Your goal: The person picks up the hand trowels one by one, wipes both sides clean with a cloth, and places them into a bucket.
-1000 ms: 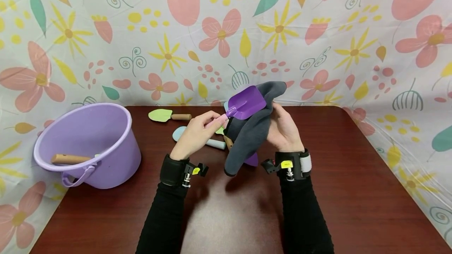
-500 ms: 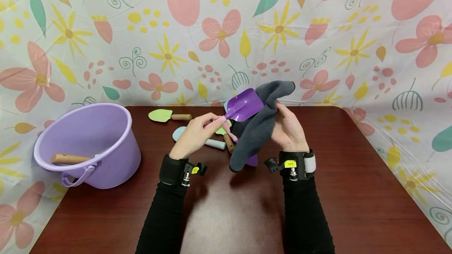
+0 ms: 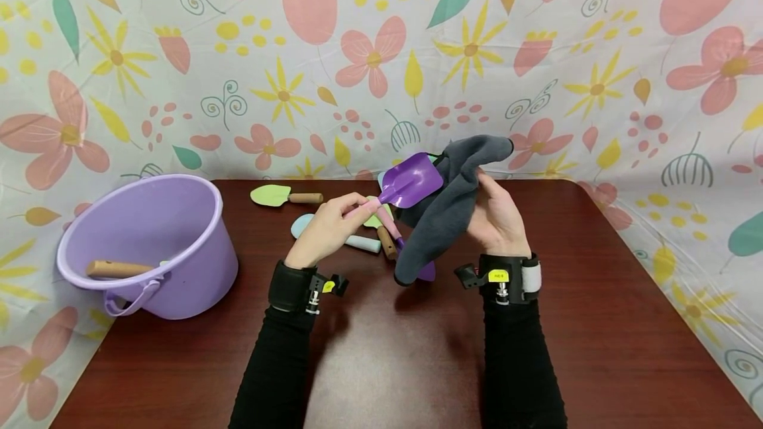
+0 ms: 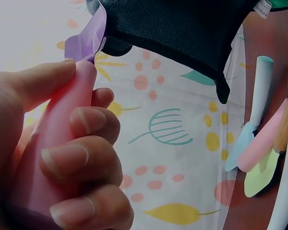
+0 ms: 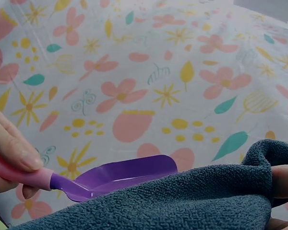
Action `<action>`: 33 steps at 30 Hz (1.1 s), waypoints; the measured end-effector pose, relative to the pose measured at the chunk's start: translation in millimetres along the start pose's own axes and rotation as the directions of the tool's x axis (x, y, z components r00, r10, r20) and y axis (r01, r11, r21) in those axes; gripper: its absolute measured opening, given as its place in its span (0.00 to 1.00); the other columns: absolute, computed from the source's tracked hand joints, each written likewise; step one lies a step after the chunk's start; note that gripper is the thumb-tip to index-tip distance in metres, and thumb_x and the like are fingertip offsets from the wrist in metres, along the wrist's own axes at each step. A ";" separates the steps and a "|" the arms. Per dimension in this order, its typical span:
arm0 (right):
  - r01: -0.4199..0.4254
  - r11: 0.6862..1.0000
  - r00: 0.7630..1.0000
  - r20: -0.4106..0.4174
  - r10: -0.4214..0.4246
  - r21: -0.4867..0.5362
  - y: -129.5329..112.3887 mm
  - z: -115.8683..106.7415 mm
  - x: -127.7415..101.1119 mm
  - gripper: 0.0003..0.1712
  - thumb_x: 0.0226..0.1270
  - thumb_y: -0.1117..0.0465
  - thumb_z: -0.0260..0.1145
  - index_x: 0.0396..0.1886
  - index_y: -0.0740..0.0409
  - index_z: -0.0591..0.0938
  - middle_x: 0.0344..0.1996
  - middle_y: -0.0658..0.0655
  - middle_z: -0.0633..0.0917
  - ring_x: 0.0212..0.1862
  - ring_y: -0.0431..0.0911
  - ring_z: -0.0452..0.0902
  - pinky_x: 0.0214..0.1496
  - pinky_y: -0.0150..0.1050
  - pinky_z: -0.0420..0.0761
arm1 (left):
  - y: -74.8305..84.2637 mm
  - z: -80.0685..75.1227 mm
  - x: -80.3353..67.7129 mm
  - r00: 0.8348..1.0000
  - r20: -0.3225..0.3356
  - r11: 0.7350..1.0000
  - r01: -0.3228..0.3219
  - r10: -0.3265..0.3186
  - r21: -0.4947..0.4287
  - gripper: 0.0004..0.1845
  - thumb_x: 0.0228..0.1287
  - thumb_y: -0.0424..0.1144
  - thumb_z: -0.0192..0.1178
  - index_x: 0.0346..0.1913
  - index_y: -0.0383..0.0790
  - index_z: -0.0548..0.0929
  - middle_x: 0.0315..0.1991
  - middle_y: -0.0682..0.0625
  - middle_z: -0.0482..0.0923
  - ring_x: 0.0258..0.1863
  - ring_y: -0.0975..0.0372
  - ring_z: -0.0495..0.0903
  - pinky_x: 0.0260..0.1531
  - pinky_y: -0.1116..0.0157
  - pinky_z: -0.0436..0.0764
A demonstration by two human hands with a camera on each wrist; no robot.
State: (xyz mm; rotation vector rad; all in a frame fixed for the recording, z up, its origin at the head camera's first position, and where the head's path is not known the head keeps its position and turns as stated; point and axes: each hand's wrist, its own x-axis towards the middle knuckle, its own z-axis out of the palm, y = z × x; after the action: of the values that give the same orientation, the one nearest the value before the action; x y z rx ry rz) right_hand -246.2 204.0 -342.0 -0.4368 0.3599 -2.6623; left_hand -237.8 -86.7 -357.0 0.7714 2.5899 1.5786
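My left hand grips the pink handle of a small purple hand shovel, thumb along the handle and fingers curled round it in the left wrist view. The blade points up and to the right. Dark grey terry cloth hangs from my right hand, folded between thumb and fingers at the right edge of the right wrist view. Its dark underside, with a small white tag, shows in the left wrist view. In the head view the blade overlaps the cloth's left edge.
Several small garden tools lie behind and below the hands: a green trowel, one with a light blue blade, and another pink handle. At left stands a lilac bucket with a wooden handle inside. A floral sheet hangs behind the table.
My right hand and the cloth have moved to the right, away from the left hand. The pink handle lying on the table has come into view. My left hand and the shovel have barely shifted.
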 end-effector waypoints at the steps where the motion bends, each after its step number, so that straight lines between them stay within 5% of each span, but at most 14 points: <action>1: 0.001 1.000 1.000 0.006 -0.001 0.003 -0.4 -0.2 -0.3 0.19 0.82 0.59 0.45 0.45 0.67 0.79 0.42 0.61 0.77 0.42 0.50 0.74 0.49 0.43 0.73 | -4.1 0.3 1.1 1.000 -0.002 1.000 -0.001 0.001 0.009 0.14 0.72 0.61 0.50 0.44 0.62 0.83 0.37 0.59 0.79 0.35 0.63 0.72 0.35 0.58 0.69; 10: 0.029 0.999 0.999 0.019 -0.029 0.028 -4.6 -0.3 -3.1 0.17 0.82 0.60 0.44 0.48 0.64 0.77 0.46 0.62 0.74 0.45 0.52 0.72 0.52 0.44 0.72 | -6.6 -0.3 2.5 1.000 -0.025 1.000 0.009 -0.009 0.026 0.15 0.71 0.60 0.52 0.43 0.58 0.83 0.30 0.51 0.71 0.31 0.60 0.72 0.35 0.58 0.70; 33: 0.116 0.974 0.990 0.053 -0.128 0.196 -25.2 -7.2 -15.2 0.15 0.81 0.63 0.45 0.50 0.68 0.76 0.46 0.63 0.74 0.44 0.54 0.72 0.50 0.42 0.75 | -6.2 -6.8 -1.8 0.998 -0.058 0.997 0.044 -0.040 0.066 0.15 0.70 0.61 0.53 0.41 0.57 0.82 0.20 0.50 0.64 0.19 0.58 0.63 0.24 0.60 0.65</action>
State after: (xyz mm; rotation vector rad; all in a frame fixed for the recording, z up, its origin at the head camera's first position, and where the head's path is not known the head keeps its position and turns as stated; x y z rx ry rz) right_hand -244.7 234.2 -344.4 -0.4981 0.0553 -2.7599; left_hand -240.5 -95.5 -359.3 0.6813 2.6925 1.5323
